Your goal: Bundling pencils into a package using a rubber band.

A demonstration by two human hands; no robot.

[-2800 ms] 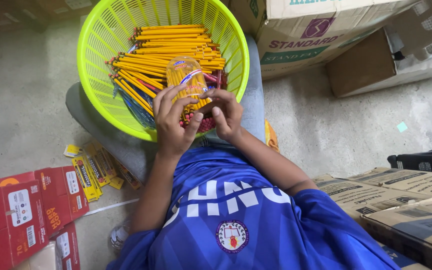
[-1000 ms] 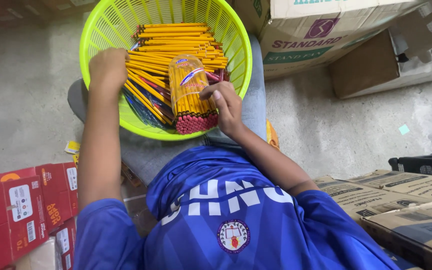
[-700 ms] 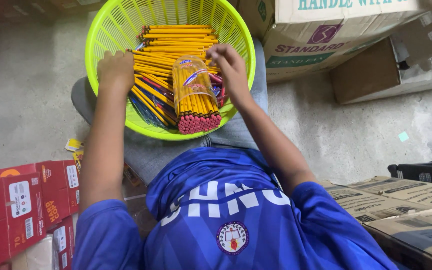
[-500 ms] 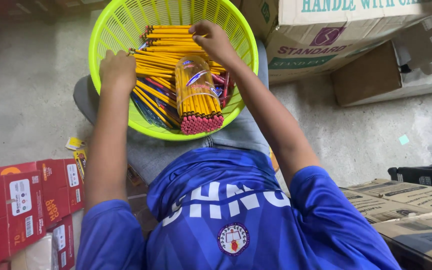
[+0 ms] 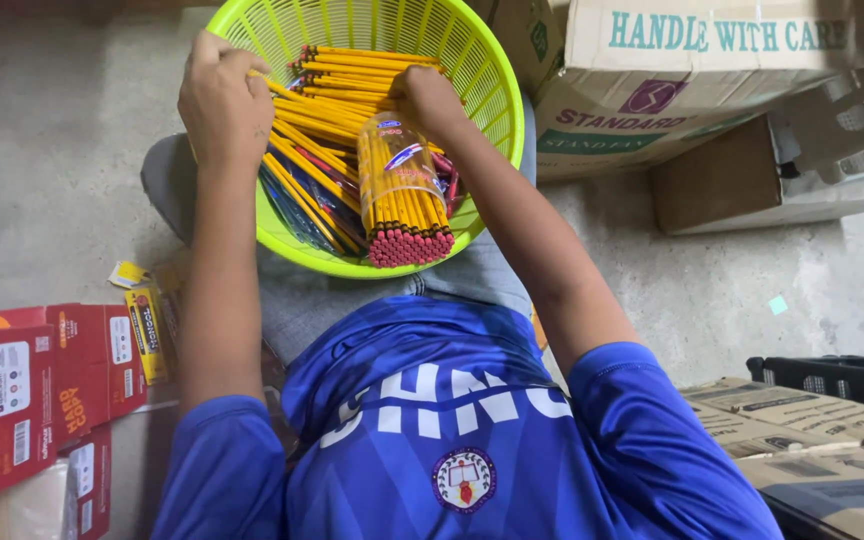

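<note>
Lime-green plastic basket rests on the person's lap, filled with loose yellow pencils lying crosswise. On top sits a bundle of pencils in a clear wrapper, its red eraser ends facing the person. The left hand sits at the basket's left rim, fingers curled over a few loose pencils — whether it grips them I cannot tell. The right hand reaches in just above the bundle, fingers bent down into the pile. Red cartons lie on the concrete floor — cardboard boxes stand to the right.
</note>
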